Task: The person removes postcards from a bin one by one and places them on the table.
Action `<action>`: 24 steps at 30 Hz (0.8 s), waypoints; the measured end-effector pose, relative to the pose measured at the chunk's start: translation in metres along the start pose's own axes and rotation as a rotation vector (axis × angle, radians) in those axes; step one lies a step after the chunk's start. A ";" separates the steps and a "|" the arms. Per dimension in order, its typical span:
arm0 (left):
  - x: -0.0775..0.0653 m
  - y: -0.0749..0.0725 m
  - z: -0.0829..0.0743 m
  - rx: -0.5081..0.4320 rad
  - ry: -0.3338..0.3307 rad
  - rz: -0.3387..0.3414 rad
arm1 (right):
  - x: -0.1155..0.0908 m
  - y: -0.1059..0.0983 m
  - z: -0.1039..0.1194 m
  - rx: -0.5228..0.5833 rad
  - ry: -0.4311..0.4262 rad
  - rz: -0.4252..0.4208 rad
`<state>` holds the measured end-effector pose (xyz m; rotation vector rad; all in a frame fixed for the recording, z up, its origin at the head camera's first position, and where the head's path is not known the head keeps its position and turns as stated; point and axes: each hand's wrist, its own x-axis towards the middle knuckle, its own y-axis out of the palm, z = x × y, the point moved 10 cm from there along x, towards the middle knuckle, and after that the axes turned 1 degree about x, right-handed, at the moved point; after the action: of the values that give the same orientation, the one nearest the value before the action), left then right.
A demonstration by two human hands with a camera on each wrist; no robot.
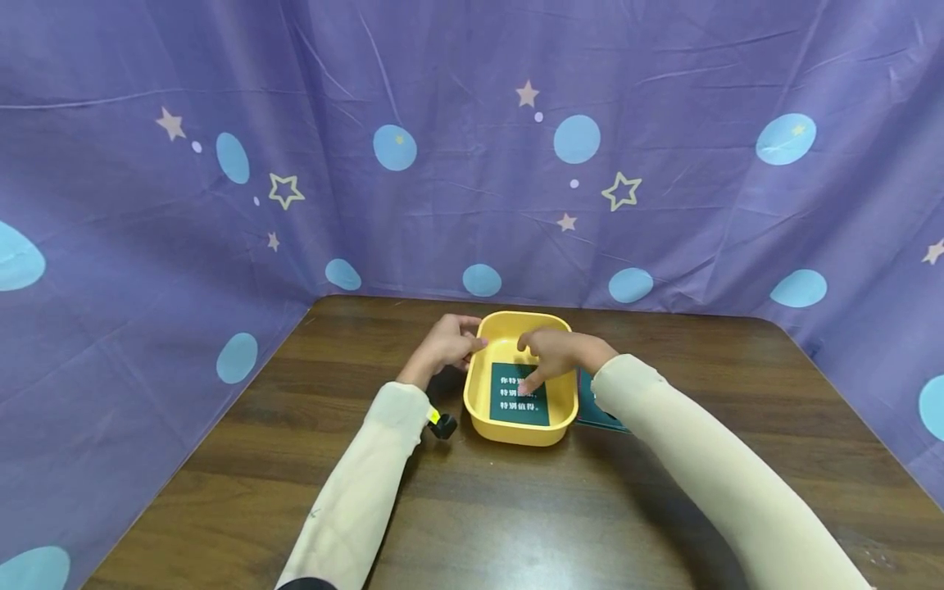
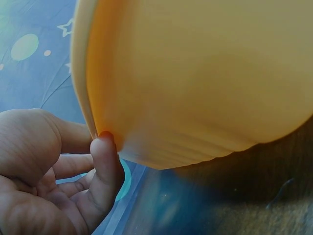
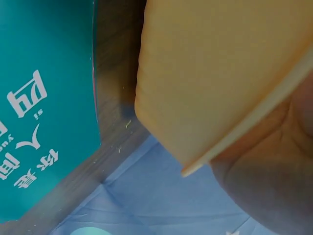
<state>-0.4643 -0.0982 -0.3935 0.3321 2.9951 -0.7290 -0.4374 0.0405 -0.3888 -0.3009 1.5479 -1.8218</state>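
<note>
A yellow plastic basin (image 1: 516, 433) with rounded corners stands on the wooden table. On its left side my left hand (image 1: 445, 338) pinches the rim between thumb and finger, which the left wrist view shows close up at the basin's corner (image 2: 161, 122). Inside the basin lies a dark green card (image 1: 509, 416) with white Chinese characters. My right hand (image 1: 556, 351) reaches over the right rim into the basin, thumb and fingers spread apart, the thumb overlapping the card. In the right wrist view the basin wall (image 3: 205, 73) hides most of that hand's fingers.
Right of the basin, partly under the right forearm, lies a teal booklet or card (image 3: 54, 54) with white characters. A small black device (image 1: 442, 425) with a yellow tag sits by the left wrist. A purple patterned curtain (image 1: 472, 221) hangs behind the table (image 1: 487, 508).
</note>
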 end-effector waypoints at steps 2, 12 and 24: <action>0.000 0.000 0.000 0.002 0.001 -0.002 | 0.002 0.005 0.002 -0.028 0.021 0.035; 0.002 0.000 0.001 -0.005 -0.004 0.008 | 0.017 0.022 0.001 -0.172 0.088 0.111; 0.000 0.001 0.002 -0.005 -0.008 0.007 | 0.017 0.023 -0.001 -0.102 0.134 0.118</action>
<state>-0.4646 -0.0984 -0.3951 0.3385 2.9865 -0.7207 -0.4414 0.0297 -0.4151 -0.1341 1.7172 -1.7039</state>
